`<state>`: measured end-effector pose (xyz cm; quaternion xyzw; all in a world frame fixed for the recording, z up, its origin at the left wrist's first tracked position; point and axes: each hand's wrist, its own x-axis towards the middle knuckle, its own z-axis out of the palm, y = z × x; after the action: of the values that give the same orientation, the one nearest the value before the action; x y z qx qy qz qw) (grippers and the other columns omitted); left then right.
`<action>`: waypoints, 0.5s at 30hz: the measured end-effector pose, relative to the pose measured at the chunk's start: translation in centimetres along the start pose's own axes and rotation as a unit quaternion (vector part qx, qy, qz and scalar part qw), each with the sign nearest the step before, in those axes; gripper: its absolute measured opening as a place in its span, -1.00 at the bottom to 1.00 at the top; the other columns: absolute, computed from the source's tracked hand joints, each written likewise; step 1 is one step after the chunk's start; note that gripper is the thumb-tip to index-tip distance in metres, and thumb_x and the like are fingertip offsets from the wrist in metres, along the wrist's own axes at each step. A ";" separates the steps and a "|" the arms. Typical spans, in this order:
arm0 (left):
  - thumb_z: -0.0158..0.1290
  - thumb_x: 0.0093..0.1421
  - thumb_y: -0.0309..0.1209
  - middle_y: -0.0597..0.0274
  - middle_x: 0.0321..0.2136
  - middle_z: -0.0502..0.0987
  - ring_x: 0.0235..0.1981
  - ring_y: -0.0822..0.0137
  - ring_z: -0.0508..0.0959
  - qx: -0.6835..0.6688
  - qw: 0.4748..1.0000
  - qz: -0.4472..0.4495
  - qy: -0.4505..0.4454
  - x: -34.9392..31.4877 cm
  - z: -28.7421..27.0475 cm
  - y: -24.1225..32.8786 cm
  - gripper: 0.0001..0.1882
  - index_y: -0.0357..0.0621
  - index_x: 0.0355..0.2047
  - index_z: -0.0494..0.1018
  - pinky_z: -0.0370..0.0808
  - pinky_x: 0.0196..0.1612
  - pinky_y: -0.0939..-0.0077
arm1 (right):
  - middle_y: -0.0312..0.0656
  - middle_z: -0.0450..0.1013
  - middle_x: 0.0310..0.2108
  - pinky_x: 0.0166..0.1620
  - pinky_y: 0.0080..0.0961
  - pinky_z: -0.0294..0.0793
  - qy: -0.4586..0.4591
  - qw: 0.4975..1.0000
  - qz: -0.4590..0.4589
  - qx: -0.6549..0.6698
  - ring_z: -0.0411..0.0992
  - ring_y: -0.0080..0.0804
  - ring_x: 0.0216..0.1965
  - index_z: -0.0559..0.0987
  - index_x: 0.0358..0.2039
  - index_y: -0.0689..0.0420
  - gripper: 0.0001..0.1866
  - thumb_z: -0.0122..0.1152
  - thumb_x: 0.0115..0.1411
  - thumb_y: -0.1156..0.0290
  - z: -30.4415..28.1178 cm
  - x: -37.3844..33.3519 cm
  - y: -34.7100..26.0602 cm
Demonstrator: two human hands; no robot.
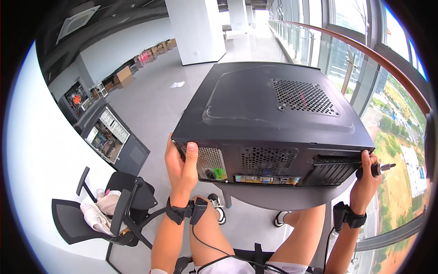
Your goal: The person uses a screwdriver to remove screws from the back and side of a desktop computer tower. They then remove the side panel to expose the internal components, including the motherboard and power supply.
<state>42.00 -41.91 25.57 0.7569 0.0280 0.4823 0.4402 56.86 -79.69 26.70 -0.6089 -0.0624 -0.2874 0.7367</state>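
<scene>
A black computer case (pixel 255 114) lies on its side in front of me, with its vented side panel up and its rear ports facing me. My left hand (pixel 182 171) is closed on the case's near left corner, thumb over the power supply grille (pixel 210 162). At the near right corner, my right hand (pixel 368 185) grips the case's edge and also holds a screwdriver (pixel 387 167), its metal tip pointing right. Beneath the case shows the rounded edge of a dark table (pixel 292 199). Most of the tabletop is hidden.
A black office chair (pixel 75 219) with pale cloth on its seat stands at the left. Behind it, an opened computer case (pixel 130 153) and another with an orange fan (pixel 76 98) line the wall. On the right run windows and a railing (pixel 346 40); a white pillar (pixel 196 32) rises ahead.
</scene>
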 end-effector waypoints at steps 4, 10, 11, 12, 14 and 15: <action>-0.05 0.45 0.00 0.17 -0.16 0.50 -0.12 0.39 0.44 0.016 1.000 0.002 0.019 -0.3 0.3 0.0 -0.45 -0.36 -0.02 0.42 0.35 0.02 0.46 | -0.54 0.18 -0.49 -0.37 -0.66 -0.06 0.004 1.000 0.018 0.005 0.01 -0.72 -0.45 0.29 -0.55 -0.02 -0.59 0.39 0.25 0.35 0.1 -0.2 -0.1; 0.02 0.41 -0.03 0.26 -0.29 0.36 -0.27 0.42 0.40 -0.007 0.999 0.008 0.046 -0.5 0.8 0.2 -0.52 -0.33 -0.16 0.45 0.33 -0.21 0.51 | -0.43 0.20 -0.52 -0.34 -0.62 0.10 -0.053 0.994 -0.029 -0.093 0.14 -0.66 -0.48 0.28 -0.56 0.05 -0.62 0.30 0.30 0.40 -1.5 0.1 -2.2; 0.03 0.41 -0.04 0.25 -0.28 0.37 -0.25 0.42 0.40 -0.003 0.999 0.002 0.045 -0.5 0.6 0.3 -0.52 -0.33 -0.16 0.45 0.34 -0.18 0.52 | -0.44 0.18 -0.57 -0.39 -0.63 0.08 -0.045 0.991 -0.061 -0.106 0.12 -0.70 -0.52 0.27 -0.58 0.06 -0.60 0.31 0.29 0.42 -1.8 -0.3 -3.0; 0.03 0.41 -0.04 0.25 -0.28 0.37 -0.25 0.42 0.40 -0.008 0.999 0.008 0.052 -0.6 0.7 0.3 -0.53 -0.33 -0.16 0.45 0.35 -0.17 0.52 | -0.46 0.16 -0.61 -0.45 -0.64 0.06 -0.037 0.988 -0.090 -0.122 0.11 -0.73 -0.57 0.25 -0.60 0.07 -0.58 0.31 0.28 0.45 -2.2 -0.9 -3.7; 0.04 0.41 -0.05 0.26 -0.28 0.37 -0.24 0.41 0.40 -0.020 0.997 0.020 0.065 -0.6 1.0 0.3 -0.53 -0.32 -0.16 0.45 0.35 -0.16 0.51 | -0.42 0.20 -0.67 -0.60 -0.64 0.05 -0.138 0.981 -0.042 -0.128 0.12 -0.71 -0.70 0.28 -0.61 0.08 -0.61 0.27 0.27 0.50 -2.6 -2.7 -6.3; 0.04 0.41 -0.06 0.25 -0.26 0.40 -0.21 0.40 0.41 -0.023 0.997 0.014 0.066 -0.8 1.1 0.0 -0.54 -0.32 -0.13 0.45 0.36 -0.13 0.51 | -0.43 0.26 -0.67 -0.60 -0.65 0.08 -0.212 0.969 0.046 -0.117 0.17 -0.73 -0.68 0.33 -0.59 0.10 -0.65 0.31 0.24 0.47 -2.2 -4.0 -7.8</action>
<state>42.44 -42.96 24.87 0.7130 0.0352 0.5381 0.4480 49.09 -81.12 31.10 -0.7405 -0.1551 -0.1227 0.6423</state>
